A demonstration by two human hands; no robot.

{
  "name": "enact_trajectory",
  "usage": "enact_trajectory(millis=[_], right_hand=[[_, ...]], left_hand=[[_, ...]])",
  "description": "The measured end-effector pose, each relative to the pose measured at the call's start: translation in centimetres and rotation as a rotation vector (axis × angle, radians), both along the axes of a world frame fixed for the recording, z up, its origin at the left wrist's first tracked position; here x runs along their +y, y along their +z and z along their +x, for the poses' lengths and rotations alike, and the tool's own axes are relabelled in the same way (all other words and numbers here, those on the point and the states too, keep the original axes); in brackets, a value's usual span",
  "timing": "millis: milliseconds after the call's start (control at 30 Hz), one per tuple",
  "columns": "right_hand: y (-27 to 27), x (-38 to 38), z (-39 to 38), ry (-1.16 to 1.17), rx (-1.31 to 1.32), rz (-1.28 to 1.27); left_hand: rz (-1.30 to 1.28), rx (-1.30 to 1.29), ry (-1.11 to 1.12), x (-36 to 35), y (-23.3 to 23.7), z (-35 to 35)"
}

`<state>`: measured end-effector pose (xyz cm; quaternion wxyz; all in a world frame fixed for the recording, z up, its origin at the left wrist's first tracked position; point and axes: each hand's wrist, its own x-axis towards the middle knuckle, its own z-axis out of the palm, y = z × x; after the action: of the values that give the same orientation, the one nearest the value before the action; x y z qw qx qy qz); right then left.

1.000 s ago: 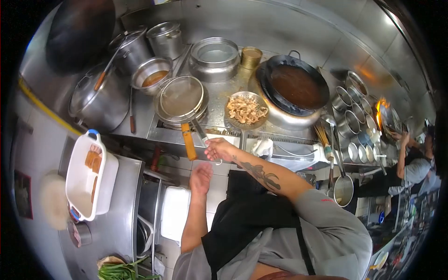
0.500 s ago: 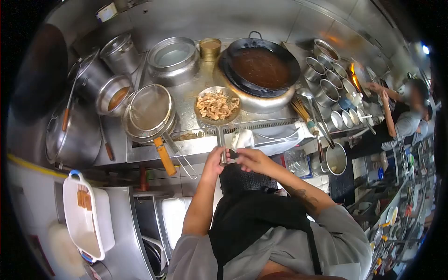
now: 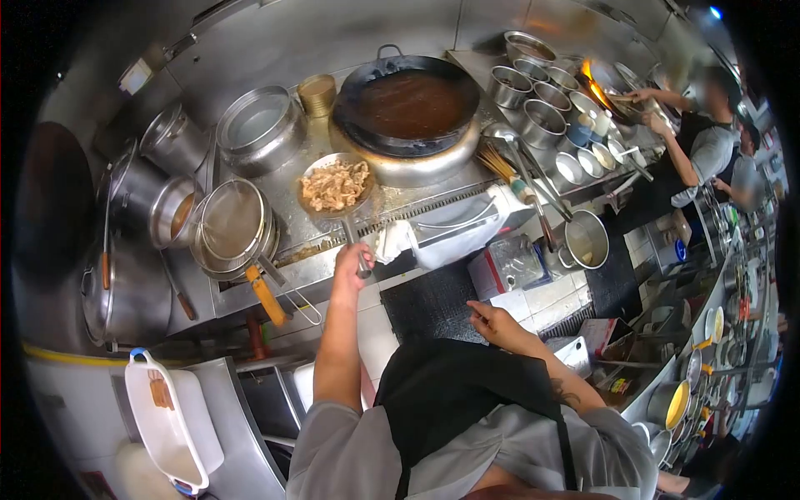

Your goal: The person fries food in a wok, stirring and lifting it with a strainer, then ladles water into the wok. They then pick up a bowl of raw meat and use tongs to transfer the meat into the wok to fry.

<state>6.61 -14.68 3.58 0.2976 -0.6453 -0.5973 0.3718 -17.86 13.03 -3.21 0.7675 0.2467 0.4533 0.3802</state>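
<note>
My left hand is wrapped around the handle of a metal strainer ladle. Browned pieces of meat are heaped in its bowl, which is over the steel counter in front of the big wok. My right hand is away from the ladle, in the air over the floor mat, with its fingers loosely bent and partly apart; I see nothing in it. Dark brown liquid fills the large black wok, set on a round burner ring behind the ladle. A white cloth lies on the counter edge beside my left hand.
On the left sit round wire sieves, steel pots and a white tub. A lidless pot stands at right, near bamboo brush and ladles. Metal containers line the back. A co-worker tends a flaming wok.
My right hand has left the ladle's handle and moved right and down toward my body. My left hand still holds the ladle. The view has turned to the right.
</note>
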Motion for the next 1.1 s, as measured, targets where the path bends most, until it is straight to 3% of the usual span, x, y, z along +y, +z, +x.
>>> enact_trajectory(millis=[133,267,400,467,667,733,967,1100], right_hand=[[0.9,-4.4,1.9,-0.091,-0.068,0.047],[-1.1,-10.0,3.6,-0.233,-0.056,0.048],[-0.8,-14.6,3.5,-0.270,-0.031,-0.053],[-1.9,-17.2,3.5,-0.248,-0.091,0.088],[0.2,-23.7,2.7,-0.335,-0.166,0.120],[-1.8,-26.4,2.4,-0.396,-0.174,0.108],[-2.7,-35.1,-0.8,-0.741,-0.246,0.058],[-2.0,-40.0,-3.8,-0.994,-0.198,0.011]], left_hand=[[0.062,-0.078,0.006,-2.9,3.4,-0.1],[0.142,0.016,0.009,-8.2,8.0,0.6],[0.180,0.030,-0.136,-13.6,11.5,2.2],[0.177,0.010,-0.214,-16.8,12.4,3.7],[0.085,0.089,-0.656,-26.0,13.4,8.9],[0.091,0.031,-0.856,-28.7,12.4,11.2],[0.032,-0.039,-1.527,-39.7,15.0,21.4],[0.115,-0.061,-1.796,-46.1,16.9,27.0]])
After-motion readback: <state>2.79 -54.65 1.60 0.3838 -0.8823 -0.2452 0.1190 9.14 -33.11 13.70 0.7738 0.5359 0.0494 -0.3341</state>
